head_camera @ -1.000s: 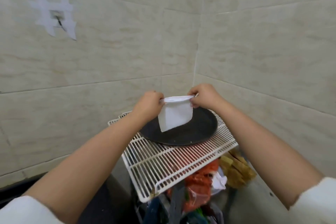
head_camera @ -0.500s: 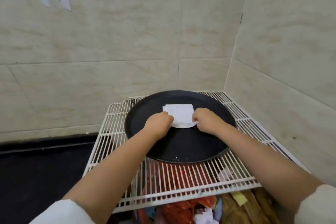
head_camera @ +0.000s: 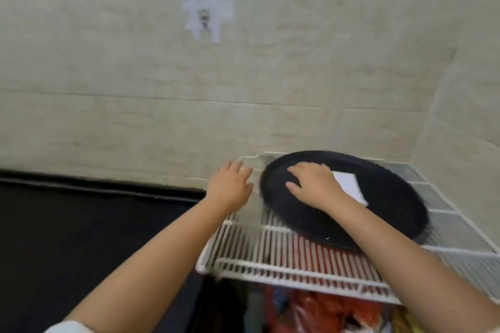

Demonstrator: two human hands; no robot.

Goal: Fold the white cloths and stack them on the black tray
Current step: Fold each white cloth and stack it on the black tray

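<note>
Here, white wire rack (head_camera: 270,259), black tray (head_camera: 389,208), beige tiled wall (head_camera: 108,89), dark floor (head_camera: 67,238)

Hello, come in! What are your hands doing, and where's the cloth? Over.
Left hand open, off the tray, over the white wire rack. Right hand open, flat over the black tray. Folded white cloth lying on tray. Nothing blocking.

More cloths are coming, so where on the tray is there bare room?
Free: the black tray right of the folded white cloth, and its near part toward the rack edge. Crowded: its left part, under the right hand.
</note>
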